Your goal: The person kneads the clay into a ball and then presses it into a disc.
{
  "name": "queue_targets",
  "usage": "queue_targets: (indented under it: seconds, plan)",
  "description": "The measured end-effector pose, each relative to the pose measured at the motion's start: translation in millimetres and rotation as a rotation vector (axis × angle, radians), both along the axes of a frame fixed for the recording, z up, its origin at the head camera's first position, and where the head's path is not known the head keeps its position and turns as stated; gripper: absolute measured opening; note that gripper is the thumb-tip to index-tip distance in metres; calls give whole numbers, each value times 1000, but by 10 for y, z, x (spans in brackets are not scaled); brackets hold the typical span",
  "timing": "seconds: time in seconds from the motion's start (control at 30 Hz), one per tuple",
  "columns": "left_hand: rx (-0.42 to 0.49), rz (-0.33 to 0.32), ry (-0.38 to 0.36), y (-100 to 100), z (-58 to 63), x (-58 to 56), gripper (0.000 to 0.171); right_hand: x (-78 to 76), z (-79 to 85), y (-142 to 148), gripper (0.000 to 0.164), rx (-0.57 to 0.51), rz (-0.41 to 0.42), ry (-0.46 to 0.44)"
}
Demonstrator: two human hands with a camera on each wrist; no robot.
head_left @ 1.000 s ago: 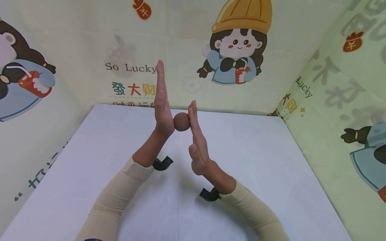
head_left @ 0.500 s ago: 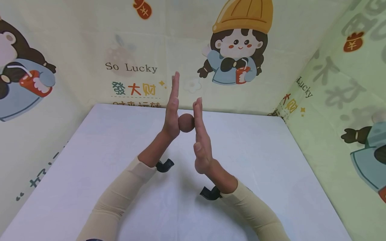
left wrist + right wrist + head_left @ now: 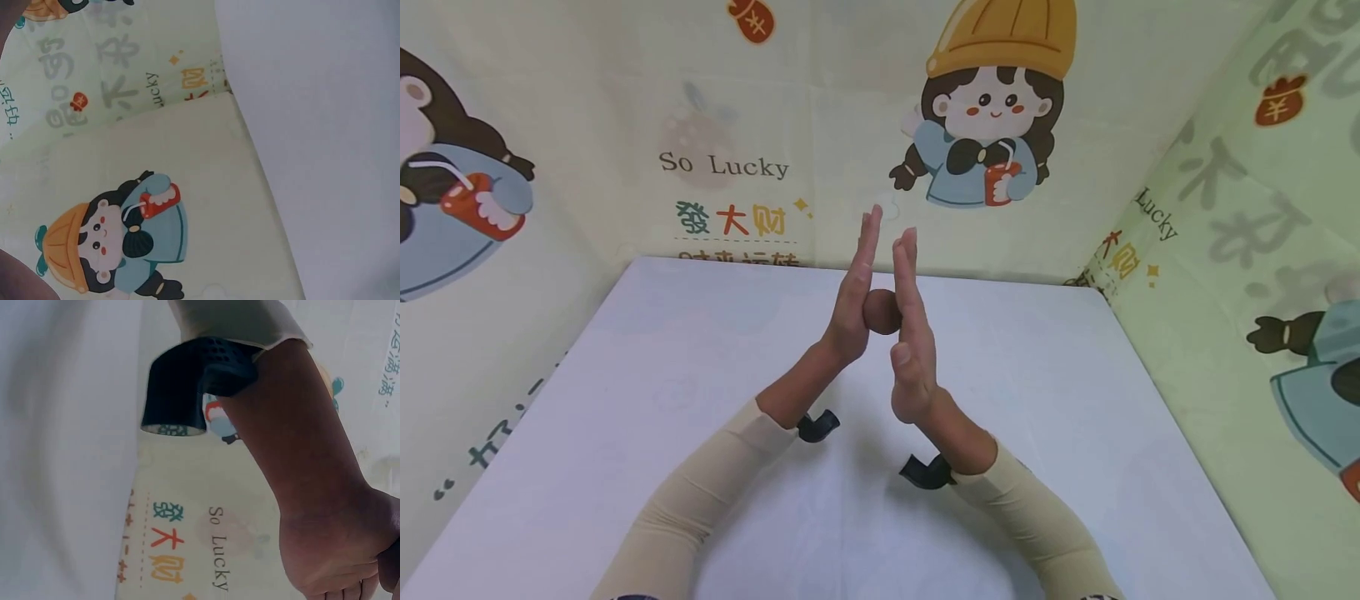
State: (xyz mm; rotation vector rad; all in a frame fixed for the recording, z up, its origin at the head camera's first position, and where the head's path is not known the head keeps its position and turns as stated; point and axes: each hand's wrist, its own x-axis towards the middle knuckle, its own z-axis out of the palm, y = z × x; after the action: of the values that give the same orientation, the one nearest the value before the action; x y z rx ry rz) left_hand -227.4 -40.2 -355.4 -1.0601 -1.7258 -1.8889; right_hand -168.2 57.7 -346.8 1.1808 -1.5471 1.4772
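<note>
A brown ball (image 3: 882, 312) is held between two flat hands above the white table (image 3: 760, 533) in the head view. My left hand (image 3: 851, 307) presses it from the left with the palm, its fingers straight and pointing away from me. From the right, the straight fingers of my right hand (image 3: 916, 337) touch the ball, and the right palm sits lower and nearer to me. The right wrist view catches my left hand (image 3: 334, 544) from its side. In the left wrist view only blurred bits of skin show at the left edge.
Black curved wrist mounts (image 3: 817, 426) hang under both forearms. A printed cloth wall (image 3: 850, 100) with cartoon figures stands behind the table's far edge, and another (image 3: 1217, 275) rises along the right side.
My left hand has moved right and back toward me, and its fingertips are lower in view. The ball has shifted right, farther from the left palm's heel. My right hand has moved slightly right and forward.
</note>
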Motion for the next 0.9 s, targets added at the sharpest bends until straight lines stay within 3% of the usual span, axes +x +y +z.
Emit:
queue_targets:
  seconds: [0.13,0.3,0.6,0.73,0.9]
  plan:
    - [5,-29,-7,45,-35,42,66,-2,41,23,89,3,-23,4]
    - [1,-44,3,86,-61,101,66,-25,81,52,77,-7,-61,27]
    - [-31,-46,135,168,-55,194,69,-89,243,127,91,-44,-140,51]
    - [-33,-48,167,201,-24,254,77,-136,301,149,90,-50,-151,54]
    - [-16,-48,189,224,45,339,74,-166,335,160,88,-52,-135,38]
